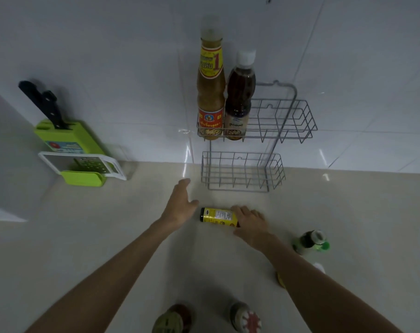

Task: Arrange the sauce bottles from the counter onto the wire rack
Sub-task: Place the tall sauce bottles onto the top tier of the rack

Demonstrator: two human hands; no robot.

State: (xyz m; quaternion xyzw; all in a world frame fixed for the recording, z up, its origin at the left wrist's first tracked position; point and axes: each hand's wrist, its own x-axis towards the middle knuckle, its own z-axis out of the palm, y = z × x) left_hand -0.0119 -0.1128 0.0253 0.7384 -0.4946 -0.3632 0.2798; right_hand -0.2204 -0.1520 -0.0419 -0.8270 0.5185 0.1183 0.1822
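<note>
1. Lying on its side on the counter, the yellow-labelled bottle has its long axis running left to right, with its flat base towards the left and its neck end hidden under the right hand.
2. The right hand is laid over the bottle's right end with fingers curled on it; it looks like a grasp, though whether it has closed fully cannot be told.
3. The left hand is just beside the base end, open, fingers spread and pointing away, thumb close to the bottle but apparently not touching it.
4. The right hand is therefore the one placed to lift; my judgement is that the bottle must be turned upright, neck up, before it goes into the rack.
5. The wire rack hangs on the tiled wall, directly beyond the bottle. Its lower basket is empty and is the nearest. The upper basket holds a tall tan sauce bottle and a dark sauce bottle at its left end, with room to their right.
6. Nothing stands between the bottle and the lower basket, but the front wire rim has to be cleared.
7. More bottles wait on the counter: a green-capped one near right, and two at the near edge.
8. A green knife block with grater stands far left, well apart.
</note>
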